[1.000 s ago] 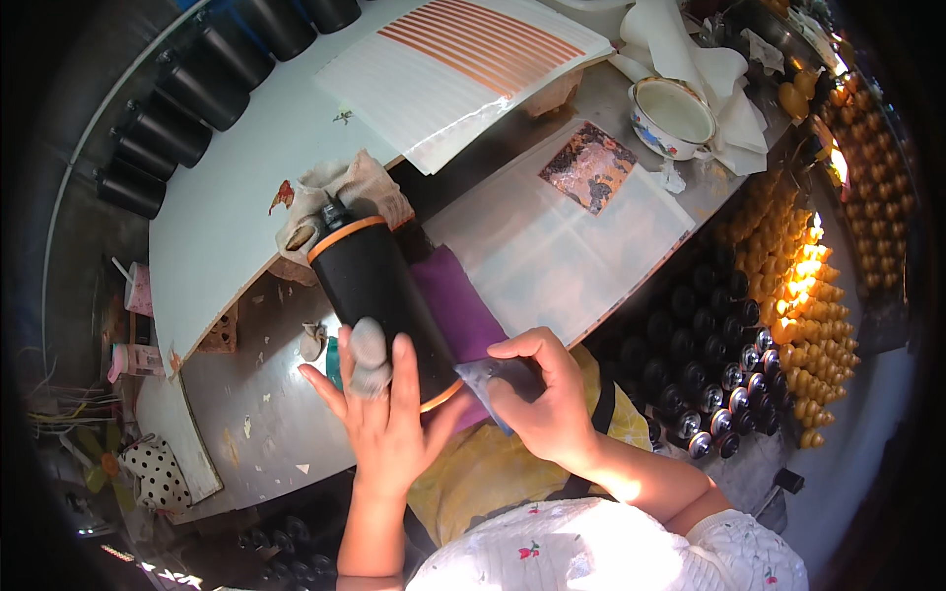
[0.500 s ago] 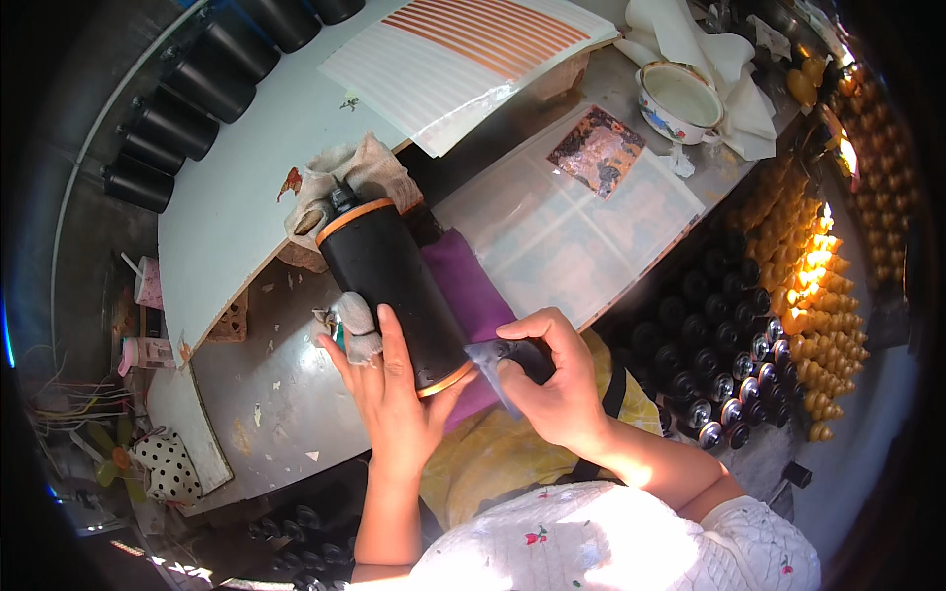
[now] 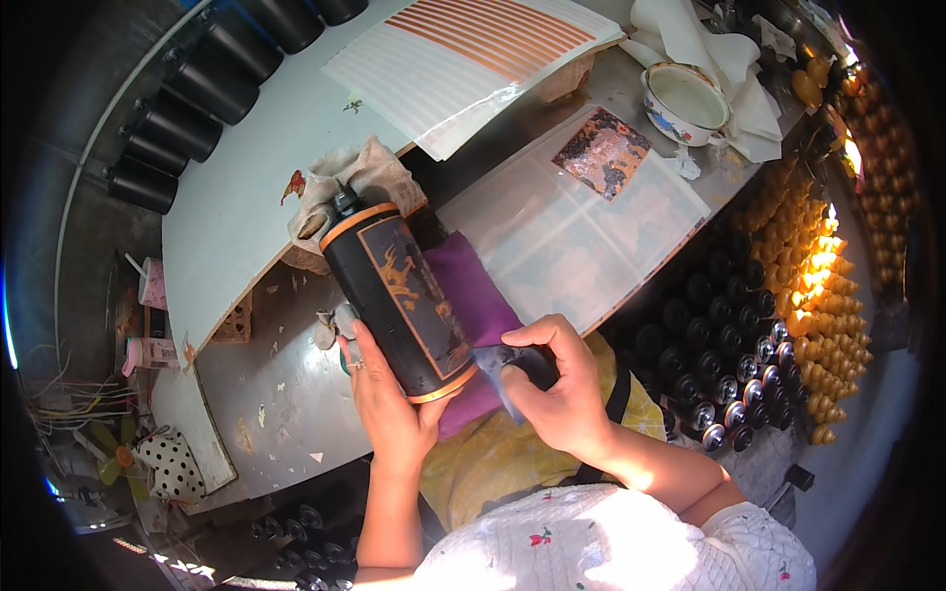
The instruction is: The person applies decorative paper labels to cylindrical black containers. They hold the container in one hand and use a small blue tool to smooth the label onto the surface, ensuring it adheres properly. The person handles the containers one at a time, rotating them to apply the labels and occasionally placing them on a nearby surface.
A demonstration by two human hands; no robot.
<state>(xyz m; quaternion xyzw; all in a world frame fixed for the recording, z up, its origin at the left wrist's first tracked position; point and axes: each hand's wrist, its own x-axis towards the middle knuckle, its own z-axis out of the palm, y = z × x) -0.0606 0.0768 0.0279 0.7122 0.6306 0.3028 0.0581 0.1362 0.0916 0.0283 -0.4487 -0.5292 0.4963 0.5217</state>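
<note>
A black cylinder [image 3: 374,271] with orange-gold bands at both ends lies slanted over the bench's near edge, its narrow neck pointing away from me. A gold-framed picture decal [image 3: 402,281] shows on its upper side. My left hand [image 3: 389,404] grips the near end from the left, thumb below the rim; a ring and a grey covering on the fingertips show. In my right hand [image 3: 564,389] is a thin bluish-grey scraper [image 3: 501,372], pinched between thumb and fingers, close to the cylinder's near right edge. A crumpled cloth [image 3: 370,169] lies by the neck, and purple cloth [image 3: 468,286] beneath the cylinder.
Decal sheets [image 3: 581,227] and a striped orange sheet [image 3: 473,59] lie beyond. An enamel pot [image 3: 685,103] stands at the far right by white paper. Black cylinders [image 3: 212,84] line the far left. Dark bottles [image 3: 709,345] and gold gourd-shaped pieces [image 3: 808,295] crowd the right.
The cylinder has rolled so that its gold-framed decal now faces up; before, plain black showed. My left fingers have slid lower along its left side. My right hand stays nearly in place.
</note>
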